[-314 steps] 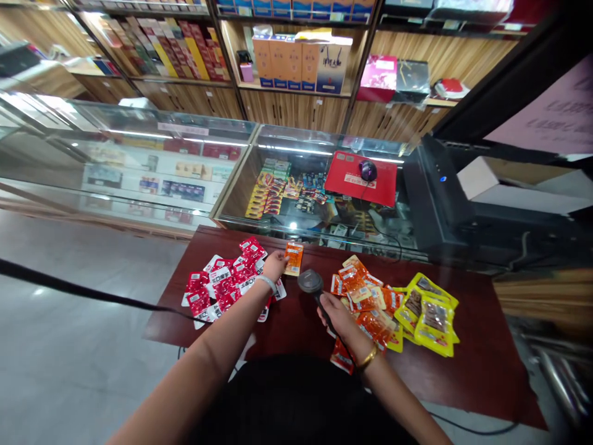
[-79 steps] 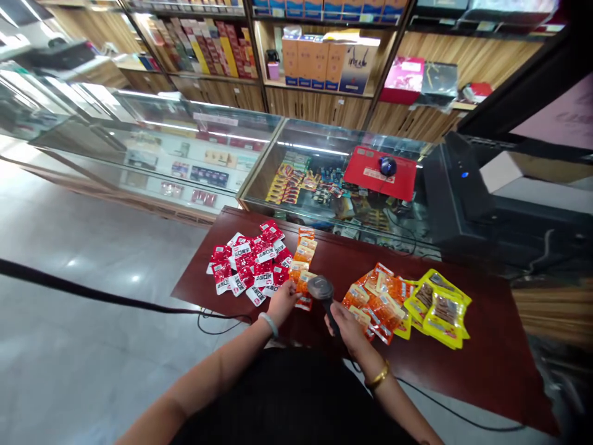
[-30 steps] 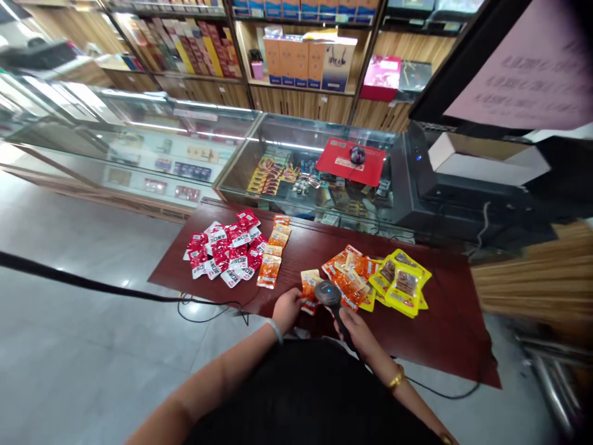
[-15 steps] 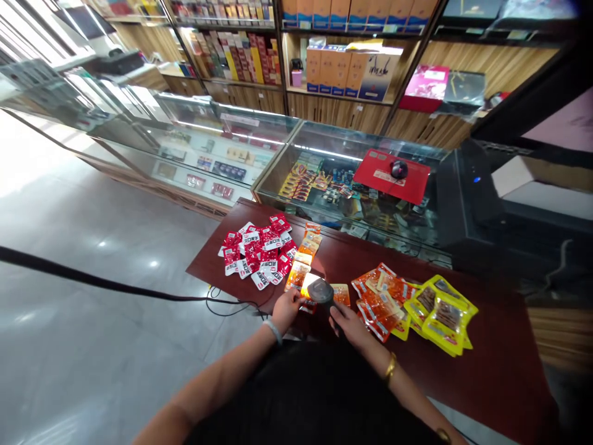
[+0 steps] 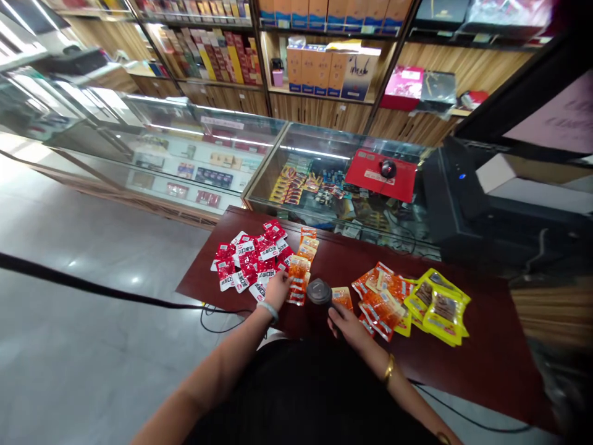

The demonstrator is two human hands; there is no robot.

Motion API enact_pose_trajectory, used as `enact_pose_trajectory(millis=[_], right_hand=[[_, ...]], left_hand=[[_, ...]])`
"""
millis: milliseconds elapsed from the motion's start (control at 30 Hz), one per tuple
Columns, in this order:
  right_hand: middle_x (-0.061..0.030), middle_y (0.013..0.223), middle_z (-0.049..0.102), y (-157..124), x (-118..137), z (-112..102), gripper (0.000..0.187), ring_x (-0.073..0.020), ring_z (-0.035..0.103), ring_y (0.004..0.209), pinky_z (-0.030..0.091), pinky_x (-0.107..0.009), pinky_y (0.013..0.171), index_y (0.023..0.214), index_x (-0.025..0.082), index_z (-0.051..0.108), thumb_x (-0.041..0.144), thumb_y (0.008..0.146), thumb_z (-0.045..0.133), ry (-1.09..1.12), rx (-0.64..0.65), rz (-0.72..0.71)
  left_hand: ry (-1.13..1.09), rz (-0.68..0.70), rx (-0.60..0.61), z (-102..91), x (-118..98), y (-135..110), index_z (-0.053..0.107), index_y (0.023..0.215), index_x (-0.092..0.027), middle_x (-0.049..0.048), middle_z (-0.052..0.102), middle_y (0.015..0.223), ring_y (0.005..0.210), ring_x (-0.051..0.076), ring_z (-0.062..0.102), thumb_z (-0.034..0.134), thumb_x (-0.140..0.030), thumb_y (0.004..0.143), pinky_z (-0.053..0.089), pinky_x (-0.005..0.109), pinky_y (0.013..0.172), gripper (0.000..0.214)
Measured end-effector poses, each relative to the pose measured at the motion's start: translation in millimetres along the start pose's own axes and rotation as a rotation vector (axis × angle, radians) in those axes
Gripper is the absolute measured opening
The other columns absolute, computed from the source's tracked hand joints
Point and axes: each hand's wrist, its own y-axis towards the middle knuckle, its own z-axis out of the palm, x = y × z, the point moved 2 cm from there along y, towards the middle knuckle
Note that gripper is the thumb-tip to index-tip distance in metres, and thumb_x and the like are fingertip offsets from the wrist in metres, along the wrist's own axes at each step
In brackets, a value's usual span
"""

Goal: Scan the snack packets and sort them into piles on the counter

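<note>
My right hand (image 5: 348, 324) is wrapped round the handle of a black handheld barcode scanner (image 5: 319, 291), its head above the dark red table. My left hand (image 5: 278, 290) pinches the left edge of an orange snack packet (image 5: 297, 294) at the near end of an overlapping column. Red and white snack packets (image 5: 248, 259) lie in a loose pile just left of that hand. A single orange packet (image 5: 342, 298) rests beyond the right hand, partly hidden by it. Farther right are a heap of orange packets (image 5: 382, 303) and yellow packets (image 5: 445, 312).
A glass display counter (image 5: 259, 133) runs behind the table (image 5: 491, 352). On it are a red mat (image 5: 359, 170), a computer mouse (image 5: 388, 168) and black equipment (image 5: 456, 191). A black strap or cable (image 5: 92, 287) crosses the left side. Shelves with boxes stand behind.
My left hand has moved left with an orange packet, from under the scanner to the column. The bright light on the packet is gone. The scanner stays in my right hand; the view has shifted slightly.
</note>
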Motion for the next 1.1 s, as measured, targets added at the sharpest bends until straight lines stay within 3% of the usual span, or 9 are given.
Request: enact_pose_trajectory(millis=[133, 333, 467, 533, 633, 700, 867, 1000, 1100], right_hand=[[0.0078, 0.052, 0.051, -5.8, -4.0, -4.8, 0.071, -0.0105, 0.044, 0.039, 0.032, -0.024, 0.042, 0.118, 0.017, 0.055, 0.071, 0.071, 0.059, 0.004, -0.052, -0.015], [0.0062, 0.055, 0.052, -19.5, -16.4, -31.2, 0.056, -0.0093, 0.043, 0.042, 0.033, -0.023, 0.043, 0.103, 0.019, 0.06, 0.067, 0.074, 0.061, 0.12, -0.193, -0.06], [0.0051, 0.057, 0.052, -32.7, -17.6, -53.4, 0.048, -0.0098, 0.043, 0.044, 0.034, -0.023, 0.044, 0.087, 0.02, 0.058, 0.067, 0.075, 0.062, 0.21, -0.313, -0.104], [0.0044, 0.058, 0.052, -40.5, -17.0, -62.6, 0.046, -0.0102, 0.043, 0.045, 0.034, -0.024, 0.044, 0.08, 0.021, 0.056, 0.066, 0.076, 0.062, 0.243, -0.36, -0.119], [0.0042, 0.058, 0.051, -51.7, -17.3, -71.5, 0.046, -0.0107, 0.043, 0.045, 0.034, -0.024, 0.045, 0.08, 0.021, 0.055, 0.066, 0.076, 0.062, 0.273, -0.4, -0.113], [0.0042, 0.058, 0.051, -57.2, -19.9, -74.0, 0.046, -0.0106, 0.043, 0.045, 0.034, -0.024, 0.045, 0.081, 0.021, 0.055, 0.066, 0.074, 0.063, 0.289, -0.413, -0.092], [0.0046, 0.06, 0.052, -60.3, -34.1, -74.0, 0.048, -0.0102, 0.045, 0.047, 0.035, -0.023, 0.046, 0.086, 0.021, 0.055, 0.066, 0.074, 0.064, 0.305, -0.409, -0.048], [0.0049, 0.059, 0.051, -56.2, -40.2, -72.2, 0.049, -0.0105, 0.043, 0.045, 0.034, -0.024, 0.045, 0.088, 0.021, 0.056, 0.068, 0.075, 0.061, 0.242, -0.362, -0.046], [0.0045, 0.058, 0.053, -53.4, -37.9, -70.5, 0.051, -0.0117, 0.045, 0.045, 0.035, -0.025, 0.046, 0.091, 0.021, 0.058, 0.069, 0.074, 0.061, 0.21, -0.346, -0.042]], left_hand=[[0.111, 0.032, 0.007, -11.9, -11.4, 9.1, 0.058, 0.089, -0.017, 0.0046, 0.065, 0.082, 0.073, 0.017, 0.059, 0.06, -0.03, 0.082, 0.041, 0.026, 0.067, 0.014], [0.328, 0.203, -0.12, -15.4, -25.2, -12.8, 0.052, 0.114, -0.018, 0.0124, 0.057, 0.114, 0.096, 0.023, 0.06, 0.054, -0.034, 0.086, 0.045, 0.032, 0.08, 0.032], [0.359, 0.363, 0.134, 27.7, -55.0, -27.2, 0.052, 0.113, -0.019, 0.0104, 0.059, 0.108, 0.095, 0.022, 0.06, 0.056, -0.04, 0.085, 0.044, 0.031, 0.083, 0.035], [0.386, 0.439, 0.225, 56.5, -72.7, -33.3, 0.051, 0.116, -0.018, 0.012, 0.057, 0.112, 0.101, 0.025, 0.057, 0.064, -0.046, 0.079, 0.043, 0.032, 0.087, 0.049], [0.439, 0.508, 0.225, 91.4, -93.8, -38.9, 0.046, 0.125, -0.014, 0.0189, 0.049, 0.125, 0.112, 0.032, 0.05, 0.072, -0.051, 0.068, 0.041, 0.038, 0.092, 0.072], [0.477, 0.535, 0.23, 106.2, -101.5, -39.7, 0.049, 0.12, -0.013, 0.0204, 0.048, 0.125, 0.114, 0.034, 0.047, 0.073, -0.052, 0.066, 0.04, 0.04, 0.093, 0.071], [0.519, 0.531, 0.236, 117.8, -99.7, -34.9, 0.053, 0.101, -0.014, 0.0171, 0.054, 0.113, 0.11, 0.03, 0.049, 0.078, -0.042, 0.064, 0.039, 0.038, 0.092, 0.052], [0.337, 0.495, 0.309, 121.2, -89.1, -31.8, 0.053, 0.099, -0.017, 0.0088, 0.062, 0.093, 0.089, 0.02, 0.059, 0.061, -0.024, 0.081, 0.041, 0.03, 0.081, 0.021], [0.14, 0.369, 0.337, 122.9, -83.4, -27.8, 0.052, 0.11, -0.018, 0.0028, 0.065, 0.083, 0.075, 0.015, 0.06, 0.057, -0.016, 0.082, 0.042, 0.026, 0.072, 0.029]])
